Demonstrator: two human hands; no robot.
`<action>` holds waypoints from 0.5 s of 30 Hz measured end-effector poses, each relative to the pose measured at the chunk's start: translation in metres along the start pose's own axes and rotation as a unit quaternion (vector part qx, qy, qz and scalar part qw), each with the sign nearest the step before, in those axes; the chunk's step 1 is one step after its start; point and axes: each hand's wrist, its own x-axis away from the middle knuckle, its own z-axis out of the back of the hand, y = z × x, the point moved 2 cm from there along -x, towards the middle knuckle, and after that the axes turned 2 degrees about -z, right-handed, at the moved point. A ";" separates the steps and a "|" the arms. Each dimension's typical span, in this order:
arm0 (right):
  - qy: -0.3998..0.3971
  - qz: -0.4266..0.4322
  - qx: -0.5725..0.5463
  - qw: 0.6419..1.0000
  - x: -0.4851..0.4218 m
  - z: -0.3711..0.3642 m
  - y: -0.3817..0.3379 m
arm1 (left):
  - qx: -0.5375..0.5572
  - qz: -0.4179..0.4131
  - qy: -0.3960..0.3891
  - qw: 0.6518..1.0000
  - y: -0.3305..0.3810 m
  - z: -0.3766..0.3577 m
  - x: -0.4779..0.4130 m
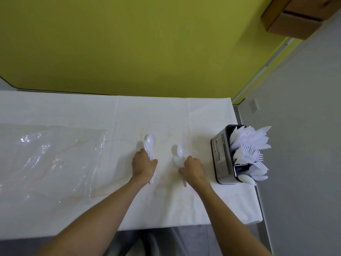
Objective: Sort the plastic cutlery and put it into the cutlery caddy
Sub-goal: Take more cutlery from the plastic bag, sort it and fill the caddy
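Observation:
My left hand (144, 165) is closed around a small stack of white plastic spoons (150, 140), bowls pointing away from me, handle ends poking out below the palm. My right hand (193, 169) grips two white plastic spoons (180, 151), their bowls fanned out just beyond the fingers. Both hands are low over the middle of the white tablecloth (166, 115). The metal cutlery caddy (221, 154) stands at the table's right edge, to the right of my right hand. It holds white knives at the far end, forks in the middle and spoons (244, 178) at the near end.
A crumpled clear plastic bag (53, 159) lies flat on the left part of the table. A yellow-green wall rises behind the table. Grey floor and a white wall with a socket lie past the right edge, close beside the caddy.

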 end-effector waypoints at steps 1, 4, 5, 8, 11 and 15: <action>0.000 0.006 -0.005 1.000 0.004 -0.001 0.001 | -0.011 -0.019 -0.013 1.000 0.002 0.000 0.001; 0.020 0.021 -0.073 0.997 0.016 -0.001 0.007 | -0.058 -0.079 -0.045 0.994 0.007 0.000 0.008; 0.036 0.025 -0.107 0.993 0.021 0.002 0.010 | -0.074 -0.096 -0.052 0.991 0.008 0.001 0.010; 0.107 0.049 -0.205 0.972 0.037 0.020 0.015 | -0.062 -0.106 -0.086 0.989 0.009 0.007 0.014; 0.129 0.059 -0.293 0.945 0.054 0.045 0.021 | 0.033 -0.073 -0.139 0.987 0.002 0.008 0.011; 0.102 0.103 -0.447 0.883 0.093 0.084 0.035 | 0.232 -0.040 -0.210 0.949 0.022 0.014 0.017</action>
